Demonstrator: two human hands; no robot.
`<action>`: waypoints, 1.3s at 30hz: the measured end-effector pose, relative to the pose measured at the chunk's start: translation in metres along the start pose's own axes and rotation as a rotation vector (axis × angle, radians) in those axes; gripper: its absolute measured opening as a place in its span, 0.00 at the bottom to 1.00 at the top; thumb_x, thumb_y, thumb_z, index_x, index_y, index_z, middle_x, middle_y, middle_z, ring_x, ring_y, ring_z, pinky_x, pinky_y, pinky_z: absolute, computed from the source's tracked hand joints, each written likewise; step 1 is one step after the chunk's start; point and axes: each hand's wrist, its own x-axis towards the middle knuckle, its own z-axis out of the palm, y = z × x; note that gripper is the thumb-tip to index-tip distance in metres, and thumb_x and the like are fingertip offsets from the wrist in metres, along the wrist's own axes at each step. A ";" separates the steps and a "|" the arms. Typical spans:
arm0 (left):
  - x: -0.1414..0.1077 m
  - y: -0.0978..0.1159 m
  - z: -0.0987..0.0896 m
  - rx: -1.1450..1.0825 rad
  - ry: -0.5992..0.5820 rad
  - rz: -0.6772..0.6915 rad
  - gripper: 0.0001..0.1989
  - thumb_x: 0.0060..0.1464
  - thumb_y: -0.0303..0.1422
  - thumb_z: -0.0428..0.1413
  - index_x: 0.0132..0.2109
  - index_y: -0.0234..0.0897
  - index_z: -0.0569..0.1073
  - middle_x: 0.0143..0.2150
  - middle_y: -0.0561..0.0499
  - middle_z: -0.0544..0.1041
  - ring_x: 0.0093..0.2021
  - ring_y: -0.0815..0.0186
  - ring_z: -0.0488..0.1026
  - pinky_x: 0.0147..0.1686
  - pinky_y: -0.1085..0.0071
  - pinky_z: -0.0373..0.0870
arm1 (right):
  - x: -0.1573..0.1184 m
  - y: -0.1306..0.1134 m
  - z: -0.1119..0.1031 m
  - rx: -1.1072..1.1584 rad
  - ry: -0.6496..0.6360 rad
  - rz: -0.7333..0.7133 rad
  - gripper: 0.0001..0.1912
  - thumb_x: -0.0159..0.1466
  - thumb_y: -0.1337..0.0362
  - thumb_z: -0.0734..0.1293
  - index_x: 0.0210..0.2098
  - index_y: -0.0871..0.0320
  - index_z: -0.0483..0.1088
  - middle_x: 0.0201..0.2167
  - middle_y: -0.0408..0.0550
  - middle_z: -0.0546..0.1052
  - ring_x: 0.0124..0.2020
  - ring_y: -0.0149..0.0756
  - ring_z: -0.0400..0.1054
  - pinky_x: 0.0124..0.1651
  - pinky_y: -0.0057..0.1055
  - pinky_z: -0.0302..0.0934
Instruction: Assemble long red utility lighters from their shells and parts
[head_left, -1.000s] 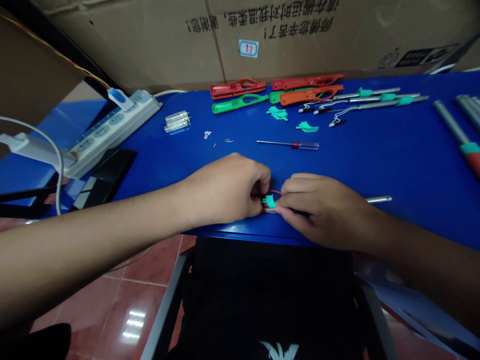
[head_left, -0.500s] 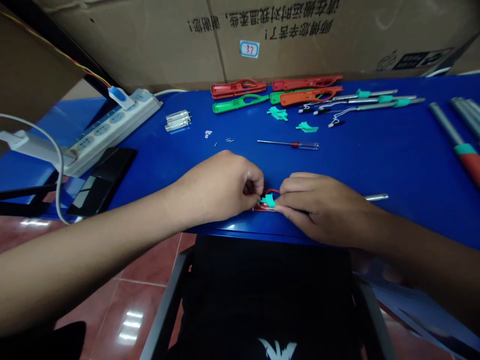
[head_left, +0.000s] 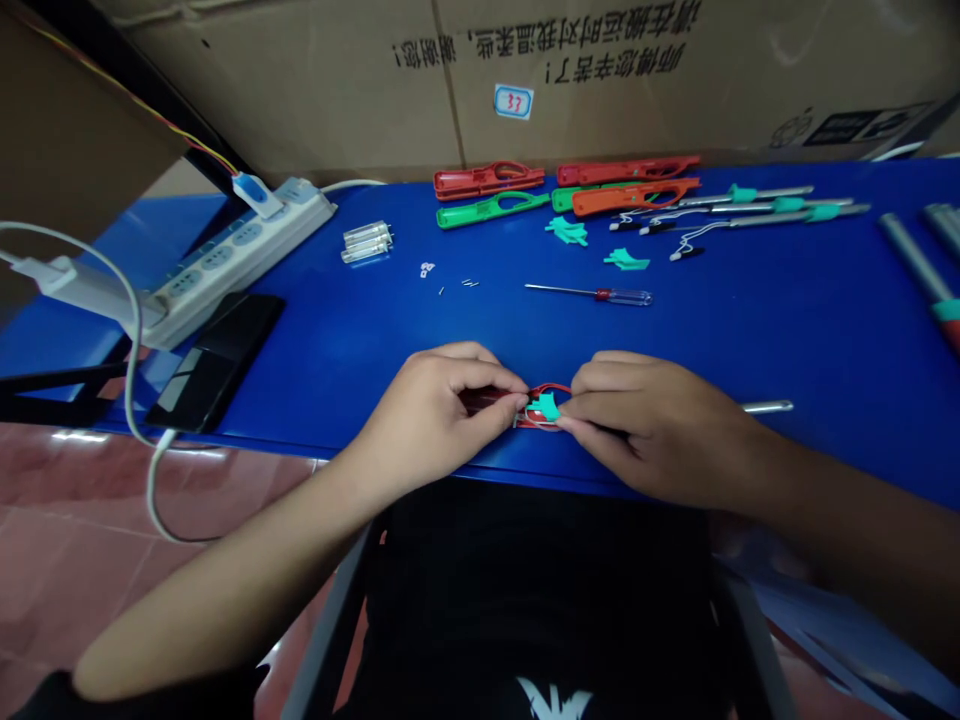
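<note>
A red plastic lighter housing lies near the front edge of the blue table, between my hands. In it sits a teal trigger piece, with a thin pale wire beside it. My left hand is closed around the left end of the housing, thumb and forefinger pinched at its edge. My right hand pinches at the right side of the teal trigger, its other fingers curled over the housing. From beneath the right hand a metal tube sticks out to the right. The fingers hide much of the housing.
A screwdriver, small screws and teal triggers lie beyond my hands. Red housings, a green housing and metal tubes line the back. Left are clear canisters, a power strip and a phone.
My left hand has turned and lowered; its thumb and forefinger now lie straighter along the housing's left end. My right hand keeps its pinch. The whole view has shifted slightly.
</note>
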 end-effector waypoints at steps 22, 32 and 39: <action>0.032 0.020 -0.021 0.434 -0.317 0.124 0.06 0.51 0.29 0.60 0.36 0.40 0.83 0.34 0.51 0.83 0.34 0.63 0.79 0.34 0.70 0.69 | 0.001 0.000 -0.001 0.028 0.033 0.038 0.11 0.68 0.68 0.62 0.33 0.58 0.76 0.31 0.48 0.76 0.34 0.35 0.68 0.39 0.33 0.60; 0.043 0.006 -0.034 0.264 -0.457 0.092 0.09 0.56 0.29 0.60 0.41 0.44 0.84 0.37 0.56 0.85 0.34 0.68 0.81 0.34 0.76 0.70 | 0.001 -0.002 0.000 0.098 0.105 0.121 0.09 0.65 0.69 0.64 0.31 0.57 0.76 0.30 0.44 0.75 0.31 0.30 0.68 0.34 0.27 0.60; 0.042 0.005 -0.036 0.249 -0.480 0.208 0.09 0.58 0.27 0.59 0.43 0.42 0.83 0.41 0.55 0.85 0.38 0.68 0.81 0.39 0.76 0.71 | 0.003 -0.004 0.000 0.102 0.173 0.135 0.08 0.61 0.71 0.66 0.27 0.58 0.74 0.27 0.43 0.74 0.28 0.28 0.67 0.31 0.26 0.59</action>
